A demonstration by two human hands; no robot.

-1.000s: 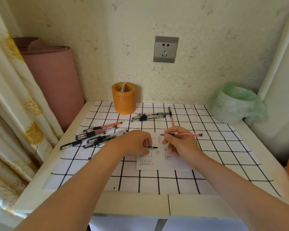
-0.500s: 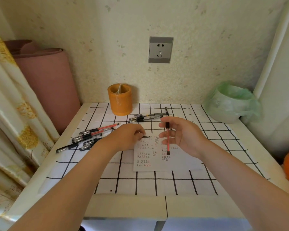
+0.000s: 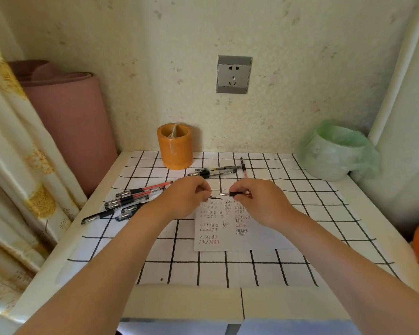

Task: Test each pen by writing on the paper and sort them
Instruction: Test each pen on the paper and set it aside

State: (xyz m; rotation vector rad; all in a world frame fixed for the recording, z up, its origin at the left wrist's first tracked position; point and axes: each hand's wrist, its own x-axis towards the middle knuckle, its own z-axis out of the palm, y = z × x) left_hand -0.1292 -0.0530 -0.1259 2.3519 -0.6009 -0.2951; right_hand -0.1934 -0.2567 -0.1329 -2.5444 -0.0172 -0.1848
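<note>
Left hand [image 3: 186, 198] pinching cap [image 3: 216, 198], right hand [image 3: 260, 201] pen [image 3: 234, 194] (uncapped)

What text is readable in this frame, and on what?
"正": handwritten repeatedly in black and red rows on the paper; it is small, so this reading is likely but not certain.
Barrel print on the pens: too small to read.
Wall socket: no text visible.

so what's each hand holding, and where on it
The right hand pinches a red pen at its black grip, just behind the tip. The left hand pinches a small dark piece, likely its cap, by one end.
</note>
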